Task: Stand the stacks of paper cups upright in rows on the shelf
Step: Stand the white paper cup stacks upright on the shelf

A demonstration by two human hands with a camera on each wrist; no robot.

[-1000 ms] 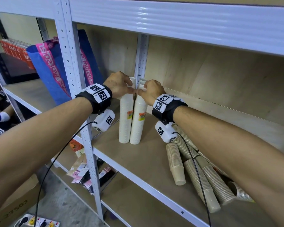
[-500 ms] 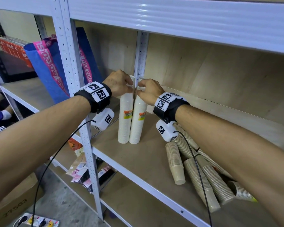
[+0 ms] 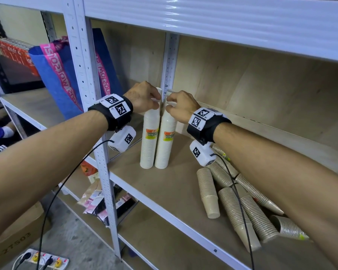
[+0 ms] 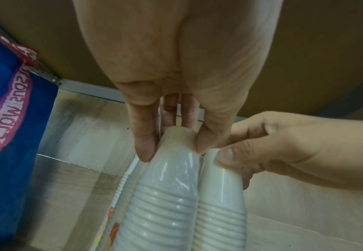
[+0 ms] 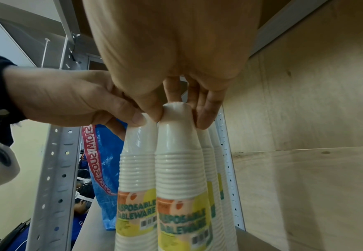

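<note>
Two tall white paper cup stacks in clear wrap stand upright side by side on the wooden shelf board (image 3: 164, 191), near its left post. My left hand (image 3: 156, 103) pinches the top of the left stack (image 3: 148, 145). My right hand (image 3: 169, 106) pinches the top of the right stack (image 3: 164, 147). The left wrist view shows my left hand (image 4: 174, 146) gripping its stack (image 4: 165, 195) between thumb and fingers. In the right wrist view my right hand (image 5: 179, 117) holds its stack (image 5: 178, 169). More white stacks (image 5: 210, 161) stand right behind.
Several brown cup stacks (image 3: 234, 211) lie in a heap at the front right of the same shelf. A blue and pink bag (image 3: 66, 78) stands left of the post (image 3: 98, 133). The upper shelf (image 3: 203, 20) hangs close overhead. A cardboard box (image 3: 14, 240) and a power strip (image 3: 45, 260) sit on the floor.
</note>
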